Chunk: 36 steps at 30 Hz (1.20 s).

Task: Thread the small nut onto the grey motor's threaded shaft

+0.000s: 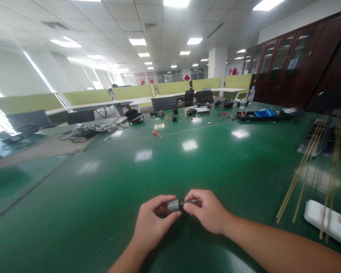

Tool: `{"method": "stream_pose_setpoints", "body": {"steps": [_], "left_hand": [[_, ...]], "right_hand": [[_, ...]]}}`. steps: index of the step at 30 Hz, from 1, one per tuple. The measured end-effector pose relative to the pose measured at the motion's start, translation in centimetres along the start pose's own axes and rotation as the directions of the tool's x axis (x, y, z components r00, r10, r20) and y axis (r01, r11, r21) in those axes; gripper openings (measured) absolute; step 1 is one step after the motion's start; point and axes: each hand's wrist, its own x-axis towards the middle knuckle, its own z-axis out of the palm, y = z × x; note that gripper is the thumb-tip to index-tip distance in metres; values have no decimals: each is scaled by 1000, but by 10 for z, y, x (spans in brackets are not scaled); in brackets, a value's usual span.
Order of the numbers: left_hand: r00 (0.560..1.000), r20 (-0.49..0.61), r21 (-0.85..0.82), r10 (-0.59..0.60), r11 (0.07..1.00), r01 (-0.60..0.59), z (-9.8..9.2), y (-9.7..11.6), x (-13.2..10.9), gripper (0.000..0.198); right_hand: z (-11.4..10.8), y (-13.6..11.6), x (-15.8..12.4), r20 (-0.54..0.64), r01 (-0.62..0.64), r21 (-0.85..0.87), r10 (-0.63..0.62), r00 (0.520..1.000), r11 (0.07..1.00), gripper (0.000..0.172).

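Note:
My left hand [152, 222] pinches a small silver metal cylinder [173, 205] between thumb and fingers, just above the green table [165, 167]. My right hand [207, 212] meets it from the right, fingers closed on a thin dark shaft-like part [190, 201] that sticks out of the cylinder's end. Both hands are close to the table's near edge, touching each other's piece at the middle.
Several thin yellow rods [307, 167] lie at the right beside a white flat device [328, 222]. A red-handled screwdriver [157, 134], cables, small parts and a blue-topped tray [264, 113] lie at the far side. Dark wooden cabinets [295, 64] stand at the right.

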Motion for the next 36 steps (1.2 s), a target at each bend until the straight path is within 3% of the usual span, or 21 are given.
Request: {"method": "stream_pose_setpoints", "body": {"steps": [36], "left_hand": [[999,-19,-20,32,999,-33,-2,2,0,31]], "right_hand": [[1,3,0,-4,24,77,-23,1000,997,9]]}}
